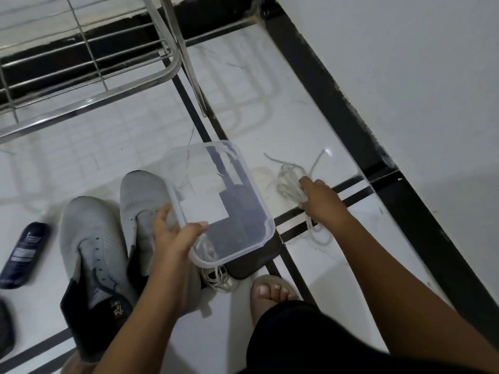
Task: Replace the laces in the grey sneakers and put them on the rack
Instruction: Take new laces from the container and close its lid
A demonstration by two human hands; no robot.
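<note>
Grey mesh sneakers (pixel 108 233), unlaced, lie near left on the floor below the far-left steel wire rack (pixel 89 58). Left hand (pixel 172 236) grips a clear plastic lid (pixel 232 201); right hand (pixel 321 195) clutches tangled off-white laces (pixel 290 179). Loose loops could knot when pulled.

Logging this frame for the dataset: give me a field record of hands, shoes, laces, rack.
left hand: holds clear plastic rectangular lid by its near-left edge
right hand: grips bundle of white laces on the white tiled floor
grey mesh sneakers: two, side by side on the floor, eyelets without laces
second white lace bundle: under the lid's near corner
metal wire rack: top left, no shoes on the part in view
</note>
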